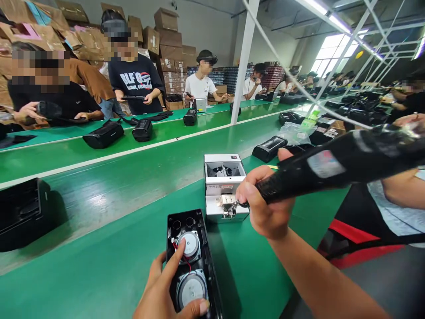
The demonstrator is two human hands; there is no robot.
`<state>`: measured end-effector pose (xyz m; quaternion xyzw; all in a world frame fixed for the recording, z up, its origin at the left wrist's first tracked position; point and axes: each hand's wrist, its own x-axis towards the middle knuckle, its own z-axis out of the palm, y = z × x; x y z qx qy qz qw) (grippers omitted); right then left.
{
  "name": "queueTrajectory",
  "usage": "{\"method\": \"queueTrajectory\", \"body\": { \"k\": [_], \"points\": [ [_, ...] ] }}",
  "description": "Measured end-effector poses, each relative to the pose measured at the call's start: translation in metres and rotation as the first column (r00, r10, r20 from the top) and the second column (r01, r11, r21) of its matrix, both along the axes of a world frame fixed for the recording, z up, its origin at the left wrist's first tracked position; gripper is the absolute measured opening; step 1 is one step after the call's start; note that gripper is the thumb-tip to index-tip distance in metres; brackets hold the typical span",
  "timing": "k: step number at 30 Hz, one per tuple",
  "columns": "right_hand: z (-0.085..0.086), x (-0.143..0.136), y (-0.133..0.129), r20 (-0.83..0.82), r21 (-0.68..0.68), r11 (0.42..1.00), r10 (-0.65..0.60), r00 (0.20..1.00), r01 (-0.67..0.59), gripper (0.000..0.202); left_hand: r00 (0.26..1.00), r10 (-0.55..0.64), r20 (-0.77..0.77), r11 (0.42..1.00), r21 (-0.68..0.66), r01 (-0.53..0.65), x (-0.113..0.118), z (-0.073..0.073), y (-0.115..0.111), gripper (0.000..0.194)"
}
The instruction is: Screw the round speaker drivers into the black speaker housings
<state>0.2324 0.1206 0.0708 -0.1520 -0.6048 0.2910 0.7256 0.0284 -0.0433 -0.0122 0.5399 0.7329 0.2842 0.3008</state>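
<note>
My left hand (166, 283) lies around the lower left of a black speaker housing (212, 283), index finger on the upper round silver speaker (191, 243), thumb on the lower one (192, 290). Thin red wires run between the two speakers. My right hand (268, 204) is wrapped round the narrow end of a black electric screwdriver (295, 175), held nearly level with its tip at the left. That tip is in front of a white screw feeder machine (217, 217), which stands just beyond the housing; whether they touch, I cannot tell.
A black housing (23, 217) sits on the green conveyor (109, 186) at left. More black housings (269, 148) and a clear plastic bag (295, 133) lie beyond the feeder. Several people work across the belt; a person's arm (405, 188) is close at right.
</note>
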Motion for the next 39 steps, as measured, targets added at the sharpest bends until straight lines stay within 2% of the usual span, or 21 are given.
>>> {"method": "queueTrajectory", "body": {
  "k": [3,6,9,11,13,15,19,24,30,36,39],
  "points": [
    [-0.009,-0.004,0.008,0.061,-0.05,0.999,0.02,0.998,-0.017,0.05,0.998,0.031,0.063,0.996,-0.082,-0.026,0.002,0.005,0.001,0.098],
    [-0.01,-0.009,0.001,0.074,-0.17,0.984,0.064,0.995,-0.051,0.043,0.993,0.03,0.117,0.995,-0.102,-0.018,0.004,0.014,-0.002,0.1],
    [0.0,-0.01,-0.019,0.026,-0.364,0.908,0.233,0.972,-0.208,0.044,0.981,0.023,0.191,0.994,-0.112,-0.001,0.005,0.021,-0.005,0.107],
    [0.009,-0.01,-0.039,-0.076,-0.409,0.862,0.296,0.952,-0.301,0.049,0.974,0.037,0.224,0.987,-0.158,-0.001,0.006,0.023,-0.006,0.11],
    [0.014,-0.014,-0.057,-0.166,-0.384,0.856,0.304,0.938,-0.345,0.054,0.971,0.037,0.236,0.981,-0.196,0.01,0.006,0.022,-0.006,0.112],
    [0.012,-0.022,-0.069,-0.215,-0.353,0.852,0.328,0.92,-0.387,0.061,0.972,0.03,0.235,0.982,-0.188,0.015,0.006,0.02,-0.006,0.112],
    [-0.012,-0.037,-0.071,-0.17,-0.363,0.818,0.412,0.895,-0.445,0.066,0.969,0.037,0.244,0.989,-0.147,-0.001,0.005,0.018,-0.007,0.113],
    [-0.041,-0.041,-0.064,-0.098,-0.392,0.818,0.417,0.904,-0.42,0.046,0.965,0.034,0.261,0.988,-0.155,0.007,0.004,0.019,-0.007,0.112],
    [-0.047,-0.041,-0.061,-0.075,-0.394,0.825,0.41,0.909,-0.404,0.021,0.971,0.03,0.236,0.981,-0.194,0.017,0.004,0.021,-0.008,0.109],
    [-0.052,-0.043,-0.063,-0.074,-0.408,0.807,0.438,0.896,-0.428,0.048,0.973,0.019,0.231,0.983,-0.18,0.024,0.004,0.024,-0.007,0.109],
    [-0.055,-0.045,-0.066,-0.075,-0.412,0.785,0.476,0.876,-0.462,0.053,0.976,0.006,0.216,0.986,-0.165,0.03,0.003,0.022,-0.006,0.108]
  ]
}}
